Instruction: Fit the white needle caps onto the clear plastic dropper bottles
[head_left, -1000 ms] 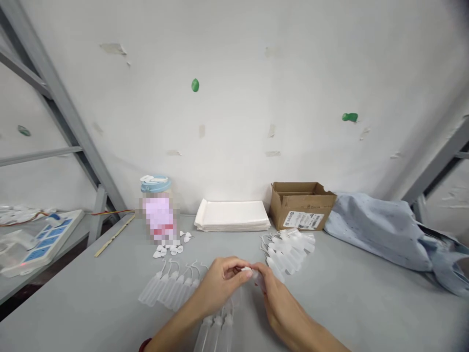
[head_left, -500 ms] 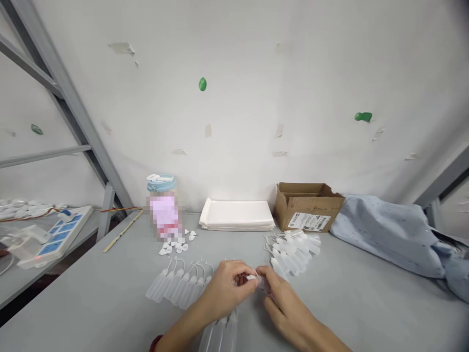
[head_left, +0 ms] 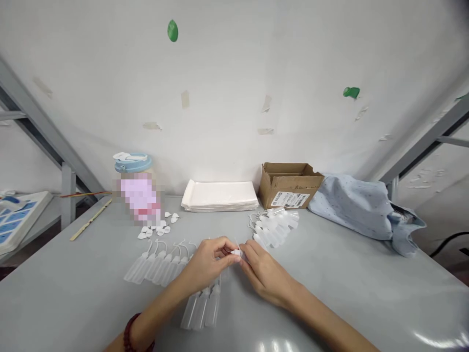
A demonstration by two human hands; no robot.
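Right hand (head_left: pixel 266 274) has fingers drawn in closer to left hand (head_left: pixel 208 261) since a moment ago. White cap (head_left: pixel 236 253) pinched at left thumb and fingertips, well in from left edge of table (head_left: pixel 330 274). Right grip: cannot tell, contents hidden.

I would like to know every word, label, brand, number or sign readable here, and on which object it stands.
No text is readable.
White label on the cardboard box: print and a barcode-like pattern, too small and blurred.
Dark marks on the box's upper front: too faint to read.
Pink-and-red front of the blue-lidded jar: pixelated, nothing legible.
Plastic bottles: no writing visible.
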